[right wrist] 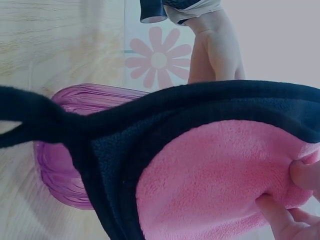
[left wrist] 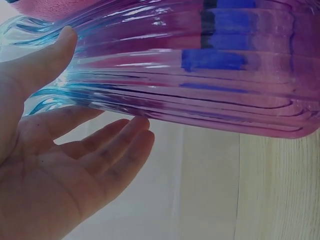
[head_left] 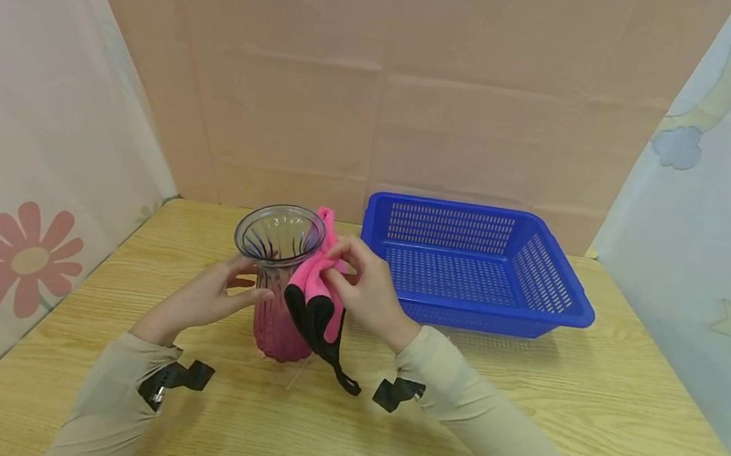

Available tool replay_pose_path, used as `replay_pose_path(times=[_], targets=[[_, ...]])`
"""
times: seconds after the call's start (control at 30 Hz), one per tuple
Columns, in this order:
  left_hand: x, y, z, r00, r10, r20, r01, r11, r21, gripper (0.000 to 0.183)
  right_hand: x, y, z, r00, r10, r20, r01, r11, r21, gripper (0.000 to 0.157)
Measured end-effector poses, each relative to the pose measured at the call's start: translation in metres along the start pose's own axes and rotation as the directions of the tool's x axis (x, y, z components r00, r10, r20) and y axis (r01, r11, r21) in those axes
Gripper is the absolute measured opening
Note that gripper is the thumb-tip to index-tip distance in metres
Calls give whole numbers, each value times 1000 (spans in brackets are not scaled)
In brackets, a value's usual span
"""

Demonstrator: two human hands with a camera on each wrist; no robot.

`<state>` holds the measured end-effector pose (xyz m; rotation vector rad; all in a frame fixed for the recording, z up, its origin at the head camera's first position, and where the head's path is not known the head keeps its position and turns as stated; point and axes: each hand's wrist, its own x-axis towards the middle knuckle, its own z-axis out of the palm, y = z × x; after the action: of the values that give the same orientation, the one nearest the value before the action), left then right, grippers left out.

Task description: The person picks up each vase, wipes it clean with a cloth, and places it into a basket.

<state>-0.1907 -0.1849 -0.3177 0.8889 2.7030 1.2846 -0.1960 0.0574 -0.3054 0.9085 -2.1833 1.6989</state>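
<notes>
A ribbed glass vase (head_left: 278,327), clear-blue at its flared rim and pink below, stands upright on the table. My left hand (head_left: 209,296) is at its neck, thumb on the near side and fingers round the far left side. In the left wrist view the thumb lies against the vase (left wrist: 165,75), with several fingertips beside the glass. My right hand (head_left: 368,289) pinches a pink cloth (head_left: 311,278) with black trim and a hanging loop, held against the vase's right side. The right wrist view shows the cloth (right wrist: 200,175) covering much of the vase.
A blue plastic basket (head_left: 464,316) with slotted walls stands at the back right, close behind my right hand. The wooden table (head_left: 285,439) meets a beige backdrop (head_left: 380,108) behind and patterned sheets at both sides.
</notes>
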Motion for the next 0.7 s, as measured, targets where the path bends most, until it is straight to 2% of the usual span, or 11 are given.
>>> replay_pose_path(times=[0.43,0.7], targets=[[0,0,2,1000,4,-21,-4,1000,4,53,-3,6,7,999,-12,38,14,999,-46,11],[-2,2,2,996,-76,-41,77,997,24,58,-6,9,8,997,-35,71,46,987,-157,11]])
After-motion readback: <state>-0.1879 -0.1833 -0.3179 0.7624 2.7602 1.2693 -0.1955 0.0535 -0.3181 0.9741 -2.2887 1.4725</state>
